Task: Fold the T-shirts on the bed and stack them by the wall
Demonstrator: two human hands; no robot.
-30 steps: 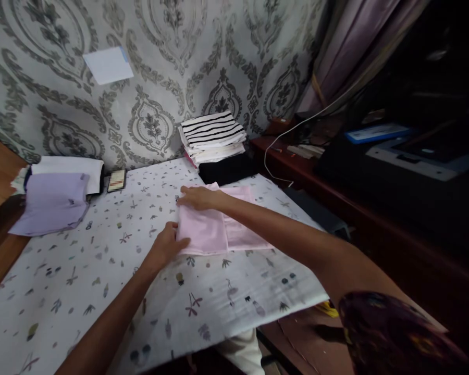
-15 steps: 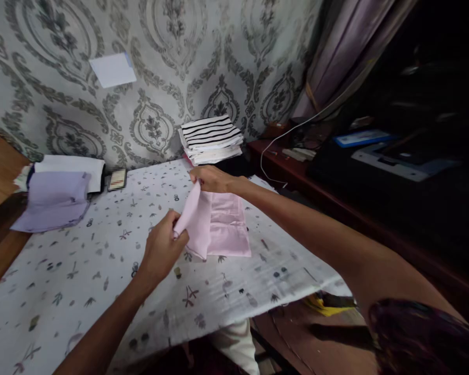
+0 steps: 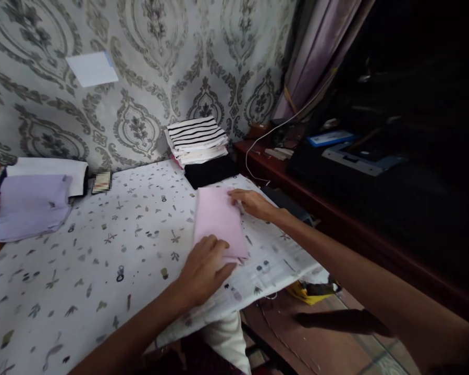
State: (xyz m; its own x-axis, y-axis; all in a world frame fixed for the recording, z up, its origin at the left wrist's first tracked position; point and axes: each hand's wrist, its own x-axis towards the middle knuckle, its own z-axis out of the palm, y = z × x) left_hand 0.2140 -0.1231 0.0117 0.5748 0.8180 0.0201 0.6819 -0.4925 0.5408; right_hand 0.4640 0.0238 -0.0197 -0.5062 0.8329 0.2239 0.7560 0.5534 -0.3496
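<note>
A pink cloth [image 3: 218, 219], folded into a narrow rectangle, lies flat on the patterned white sheet [image 3: 140, 234]. My left hand [image 3: 205, 268] rests on its near left corner, fingers stretched out over the fabric. At the far right edge of the cloth, my right hand [image 3: 254, 203] touches it with the fingertips, its fingers loosely extended. Neither hand grips the cloth. What kind of garment it is cannot be made out in its folded form.
Behind the cloth lies a folded black cloth [image 3: 211, 171] beside a stack topped by a striped cloth [image 3: 197, 133]. Lilac folded cloth [image 3: 33, 205] sits at the left, near a small box [image 3: 102, 182]. A dark red table [image 3: 273, 169] with a white cable [image 3: 254, 140] borders the right.
The lifted left part of the pink cloth has come down over the right part. Both hands have moved right, letting go of its edge and lying on it. The view has shifted right.
</note>
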